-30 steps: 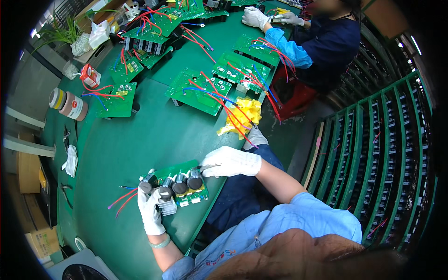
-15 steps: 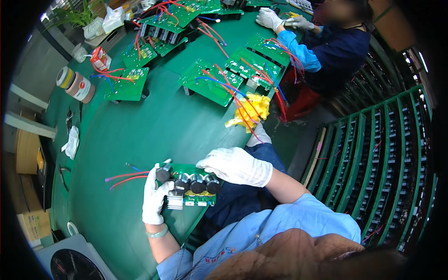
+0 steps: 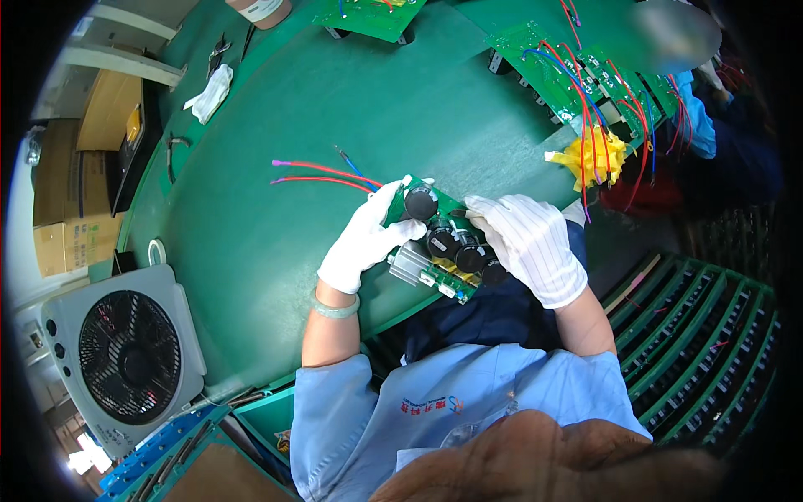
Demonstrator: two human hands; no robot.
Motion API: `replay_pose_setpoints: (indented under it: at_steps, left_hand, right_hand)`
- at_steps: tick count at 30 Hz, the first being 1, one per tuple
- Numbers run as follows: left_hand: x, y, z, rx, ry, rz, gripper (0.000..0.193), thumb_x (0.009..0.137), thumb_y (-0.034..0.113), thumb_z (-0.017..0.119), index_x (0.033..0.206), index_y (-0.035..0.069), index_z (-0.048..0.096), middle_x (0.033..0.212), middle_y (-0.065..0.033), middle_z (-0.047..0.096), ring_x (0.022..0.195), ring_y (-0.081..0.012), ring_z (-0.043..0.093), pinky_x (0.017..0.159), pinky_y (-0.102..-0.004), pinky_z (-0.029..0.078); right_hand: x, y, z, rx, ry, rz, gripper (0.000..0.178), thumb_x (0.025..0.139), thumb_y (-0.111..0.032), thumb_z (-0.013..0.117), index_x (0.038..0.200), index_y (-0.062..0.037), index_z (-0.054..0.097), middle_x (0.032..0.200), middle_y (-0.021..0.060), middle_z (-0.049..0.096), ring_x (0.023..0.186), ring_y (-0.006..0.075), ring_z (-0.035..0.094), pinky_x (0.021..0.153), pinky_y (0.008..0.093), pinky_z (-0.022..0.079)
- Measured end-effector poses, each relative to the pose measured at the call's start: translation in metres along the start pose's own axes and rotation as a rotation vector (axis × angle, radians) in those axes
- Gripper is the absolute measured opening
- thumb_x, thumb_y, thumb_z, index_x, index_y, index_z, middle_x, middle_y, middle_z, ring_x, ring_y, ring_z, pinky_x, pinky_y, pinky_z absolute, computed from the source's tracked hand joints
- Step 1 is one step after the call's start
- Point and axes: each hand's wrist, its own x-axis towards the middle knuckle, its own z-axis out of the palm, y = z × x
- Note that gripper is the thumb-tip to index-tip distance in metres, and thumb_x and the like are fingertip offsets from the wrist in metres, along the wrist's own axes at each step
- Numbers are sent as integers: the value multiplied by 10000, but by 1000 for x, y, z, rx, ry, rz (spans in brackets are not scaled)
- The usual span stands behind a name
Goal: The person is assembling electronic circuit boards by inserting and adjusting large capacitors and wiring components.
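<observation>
My gloved left hand point(image 3: 364, 238) is closed around the left end of a green circuit board point(image 3: 450, 207), its thumb near a silver heatsink point(image 3: 410, 263). The board is tilted, its right end lower in view, with several black cylindrical capacitors point(image 3: 442, 243) facing up. Two red wires point(image 3: 322, 172) and a blue wire point(image 3: 355, 169) trail from its left end onto the table. My gloved right hand point(image 3: 531, 251) bends over the board's far right edge, fingers pressed together next to the capacitors. Whatever its fingertips pinch, if anything, is hidden.
Wired green boards point(image 3: 535, 75) and crumpled yellow material point(image 3: 598, 157) lie far right. Another board point(image 3: 372, 17) is at the back. A white glove point(image 3: 211, 94) lies far left; a fan point(image 3: 125, 351) stands near left. Green racks point(image 3: 703, 351) stand right; a co-worker's blue sleeve point(image 3: 694, 117) shows behind.
The view has swung, bringing the fan fully into sight at left and shifting the far boards right. The held board is now tilted, right end lower. Both hands stay at it.
</observation>
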Motion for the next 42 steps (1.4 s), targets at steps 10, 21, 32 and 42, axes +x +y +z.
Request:
replay_pose_setpoints:
  at_steps: [10,21,32,42]
  left_hand:
    - [-2,10,6,-52,5,32,624,753,35,664,1327,6,422,1321,-118,504,1191,-202,477,1030,-333,370]
    - [0,12,10,-39,69,99,597,717,56,693,1280,45,496,1166,-74,597,1091,-194,512,1012,-331,354]
    - [-3,15,11,-143,71,11,540,754,-10,626,1278,25,502,1039,-43,596,839,-83,558,779,-242,476]
    - [-3,12,11,-29,91,48,561,739,-16,654,1276,10,491,1070,-53,599,868,-102,560,786,-249,477]
  right_hand:
    - [4,2,5,-128,-67,-128,378,706,-123,635,1082,-88,619,785,36,577,660,188,582,524,332,415]
    - [6,5,-2,-147,-150,-172,396,713,-135,611,1103,-68,607,793,25,552,653,159,561,518,306,406]
    - [13,13,-3,-105,-195,-257,357,739,-128,582,1087,-55,607,748,4,542,634,139,559,490,288,394]
    - [12,24,5,121,-138,-180,257,728,-76,643,984,-71,639,764,21,612,616,185,600,497,308,448]
